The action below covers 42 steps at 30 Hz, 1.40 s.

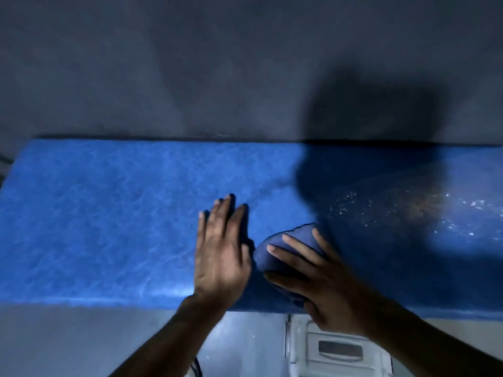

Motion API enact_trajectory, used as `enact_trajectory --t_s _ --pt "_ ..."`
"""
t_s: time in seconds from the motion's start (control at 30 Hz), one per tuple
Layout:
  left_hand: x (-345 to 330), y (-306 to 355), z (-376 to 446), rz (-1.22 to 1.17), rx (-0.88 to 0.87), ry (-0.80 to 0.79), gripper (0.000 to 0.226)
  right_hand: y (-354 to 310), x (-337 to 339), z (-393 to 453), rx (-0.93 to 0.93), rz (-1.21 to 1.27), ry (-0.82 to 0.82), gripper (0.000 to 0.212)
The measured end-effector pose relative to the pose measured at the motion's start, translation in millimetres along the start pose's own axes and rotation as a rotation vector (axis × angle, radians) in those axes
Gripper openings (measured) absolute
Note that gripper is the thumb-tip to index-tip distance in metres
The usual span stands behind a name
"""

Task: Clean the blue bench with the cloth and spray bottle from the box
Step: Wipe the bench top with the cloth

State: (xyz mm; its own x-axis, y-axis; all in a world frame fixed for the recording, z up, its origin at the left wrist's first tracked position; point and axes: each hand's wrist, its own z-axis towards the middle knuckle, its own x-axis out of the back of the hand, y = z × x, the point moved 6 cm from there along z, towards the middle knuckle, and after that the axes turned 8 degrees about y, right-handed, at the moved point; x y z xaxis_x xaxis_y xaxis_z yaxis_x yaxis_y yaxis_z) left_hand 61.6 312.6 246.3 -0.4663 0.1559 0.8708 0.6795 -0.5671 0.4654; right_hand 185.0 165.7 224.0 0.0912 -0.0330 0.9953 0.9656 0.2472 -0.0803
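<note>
On blue bench (109, 213), hands flat, cloth (275, 254).

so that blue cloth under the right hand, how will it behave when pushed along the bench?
The cloth is bunched under the right hand, so it is probably soft and floppy. It likely needs flat pressure to slide rather than crumple. Droplets shine on the bench further right; there it may drag once damp.

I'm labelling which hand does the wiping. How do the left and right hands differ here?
The left hand lies flat on the bare blue bench, fingers straight and close together; the right hand presses on the blue cloth, fingers spread. The left hand points away from the person, the right hand angles leftward. Both are open, palm down.
</note>
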Motion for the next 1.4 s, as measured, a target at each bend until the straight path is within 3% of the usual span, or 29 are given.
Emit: enact_trajectory --t_s 0.2,0.33,0.5,0.77,1.0,1.13,1.3,1.4 --pt "-29.5 14.9 -4.8 0.135 0.024 0.055 0.062 41.7 0.2 13.9 0.065 -0.001 0.019 0.085" --pt "-37.5 10.5 -5.3 0.212 -0.016 0.095 0.066 76.3 4.4 34.3 -0.043 -0.014 0.065 0.077" --pt "-41.4 12.9 -4.6 0.25 -0.008 0.112 0.069 126.5 15.7 75.8 -0.27 -0.029 0.006 0.075" --pt "-46.2 11.4 -4.5 0.271 -0.031 0.129 0.068 151.4 12.9 73.5 -0.873 0.151 0.09 0.071" --pt "-43.1 9.7 -7.1 0.267 0.009 0.096 0.068 89.1 13.2 5.6 -0.986 0.101 0.243 0.058" --pt "-40.8 11.0 -6.6 0.239 0.028 0.074 0.068 44.4 10.9 -42.0 -0.87 0.037 0.255 0.051" --pt "-31.8 17.9 -7.9 0.185 0.013 0.047 0.065 27.9 12.4 -96.0 -0.539 0.015 0.195 0.06" --pt "-30.7 22.3 -9.3 0.179 0.026 0.032 0.065 42.1 12.6 -105.8 -0.332 -0.004 0.079 0.071"
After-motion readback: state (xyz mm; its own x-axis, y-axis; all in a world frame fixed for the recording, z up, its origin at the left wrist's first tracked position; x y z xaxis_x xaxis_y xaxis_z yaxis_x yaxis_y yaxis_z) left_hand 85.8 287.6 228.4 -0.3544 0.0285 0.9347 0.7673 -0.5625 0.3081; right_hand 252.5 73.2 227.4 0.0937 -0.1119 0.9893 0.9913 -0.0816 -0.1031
